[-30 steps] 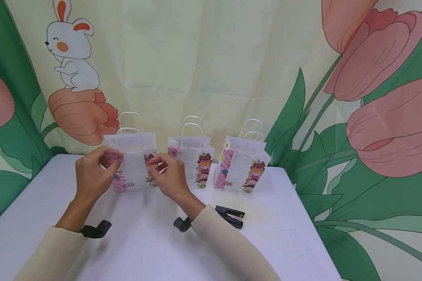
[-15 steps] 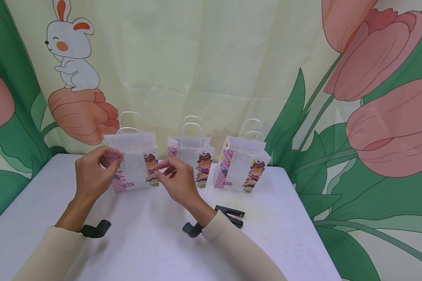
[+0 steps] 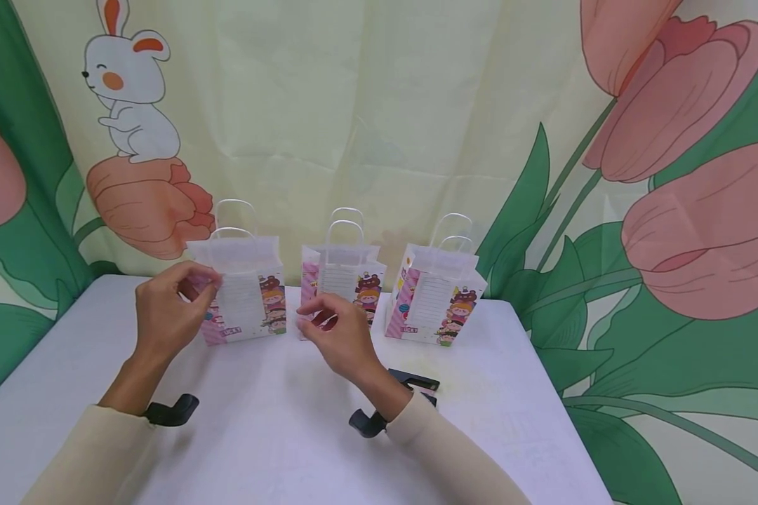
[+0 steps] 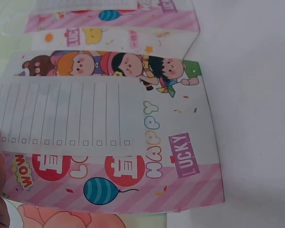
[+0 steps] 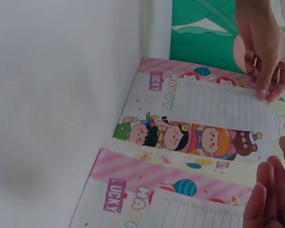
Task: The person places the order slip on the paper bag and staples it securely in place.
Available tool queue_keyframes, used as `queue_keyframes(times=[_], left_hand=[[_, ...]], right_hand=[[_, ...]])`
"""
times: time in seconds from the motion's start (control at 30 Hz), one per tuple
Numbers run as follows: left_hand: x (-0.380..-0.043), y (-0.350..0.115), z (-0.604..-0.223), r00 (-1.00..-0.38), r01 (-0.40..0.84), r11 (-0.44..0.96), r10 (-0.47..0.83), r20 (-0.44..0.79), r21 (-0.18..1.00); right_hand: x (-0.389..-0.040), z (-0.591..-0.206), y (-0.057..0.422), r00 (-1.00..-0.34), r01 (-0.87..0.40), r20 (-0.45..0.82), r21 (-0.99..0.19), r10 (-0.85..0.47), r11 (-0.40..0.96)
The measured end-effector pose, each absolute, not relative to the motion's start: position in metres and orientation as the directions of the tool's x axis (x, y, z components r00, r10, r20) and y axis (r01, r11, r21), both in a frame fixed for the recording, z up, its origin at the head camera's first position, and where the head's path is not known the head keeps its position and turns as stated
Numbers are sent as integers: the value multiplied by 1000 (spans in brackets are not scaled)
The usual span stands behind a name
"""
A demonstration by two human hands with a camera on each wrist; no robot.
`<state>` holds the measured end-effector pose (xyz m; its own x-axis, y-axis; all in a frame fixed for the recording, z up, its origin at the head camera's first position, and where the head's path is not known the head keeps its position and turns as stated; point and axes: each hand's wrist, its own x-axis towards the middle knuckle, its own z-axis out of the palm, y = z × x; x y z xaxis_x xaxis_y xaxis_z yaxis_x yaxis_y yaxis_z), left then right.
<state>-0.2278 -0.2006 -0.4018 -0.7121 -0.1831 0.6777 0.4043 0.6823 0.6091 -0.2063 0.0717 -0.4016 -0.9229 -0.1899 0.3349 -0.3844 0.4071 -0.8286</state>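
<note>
A white-and-pink paper gift bag (image 3: 274, 301) with cartoon children stands upright at the left, bearing a lined checklist sheet (image 3: 238, 300) on its front. My left hand (image 3: 170, 308) pinches the sheet's upper left corner between thumb and fingers, as the right wrist view also shows; whether the bag's edge is caught too I cannot tell. In front of the middle gift bag (image 3: 369, 282) hovers my right hand (image 3: 341, 337), its fingers loosely bent with nothing visible between them. The left wrist view shows the sheet (image 4: 71, 114) lying over the bag's printed front.
A third gift bag (image 3: 461, 305) stands to the right, with its own lined sheet. The black stapler (image 3: 415, 379) lies nearer on the white table (image 3: 278, 449), partly behind my right forearm. A printed curtain (image 3: 417, 105) hangs behind the table.
My right hand has moved rightward and slightly nearer, from the left bag's right side to in front of the middle bag. The left hand stays at the sheet's corner.
</note>
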Motion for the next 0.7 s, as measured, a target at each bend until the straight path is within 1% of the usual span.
queue_keyframes(times=[0.33, 0.7], left_hand=[[-227, -201, -402, -723, 394, 682, -184, 666, 616], [-228, -202, -402, -718, 408, 676, -177, 673, 614]], right_hand=[[-200, -401, 95, -932, -362, 317, -808, -176, 464], [-190, -410, 124, -950, -312, 269, -790, -158, 527]])
